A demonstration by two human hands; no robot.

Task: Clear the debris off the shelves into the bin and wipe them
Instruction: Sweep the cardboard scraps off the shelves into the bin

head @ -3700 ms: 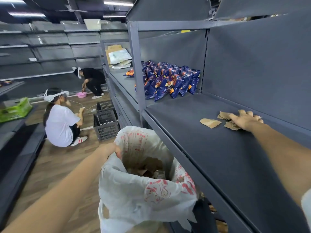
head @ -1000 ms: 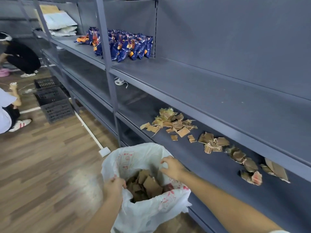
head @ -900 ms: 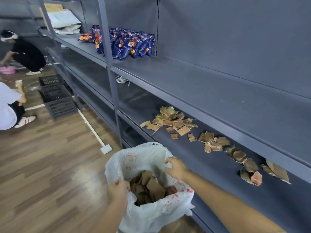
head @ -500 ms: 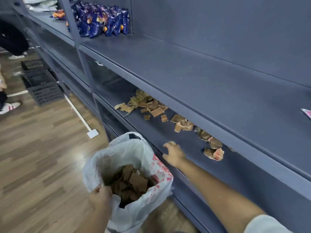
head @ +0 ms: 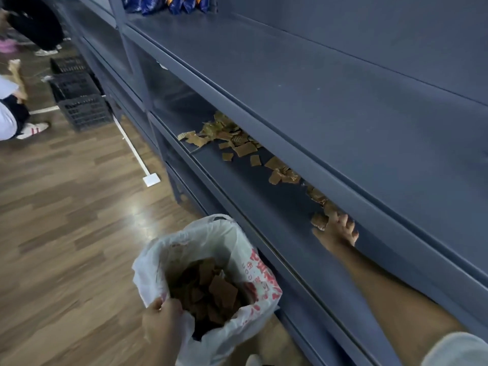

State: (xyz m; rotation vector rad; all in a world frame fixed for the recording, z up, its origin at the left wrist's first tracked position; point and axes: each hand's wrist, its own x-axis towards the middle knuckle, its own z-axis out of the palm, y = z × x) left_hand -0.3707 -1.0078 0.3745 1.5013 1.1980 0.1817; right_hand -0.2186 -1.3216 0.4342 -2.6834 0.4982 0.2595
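Cardboard scraps lie on the lower shelf in a strip, long axis 10 to 4 o'clock. Right hand: fingers spread, tips touching the strip's 4 o'clock end, nothing gripped. Left hand grips the rim of the white bag at 6 o'clock, mouth upward, scraps inside.

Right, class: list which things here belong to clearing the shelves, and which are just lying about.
Belongs to the job: cardboard scraps, lower shelf, white bag, left hand gripping its rim, right hand at the nearest scraps.

Just lying about: blue snack packets, black crates, white floor strip.
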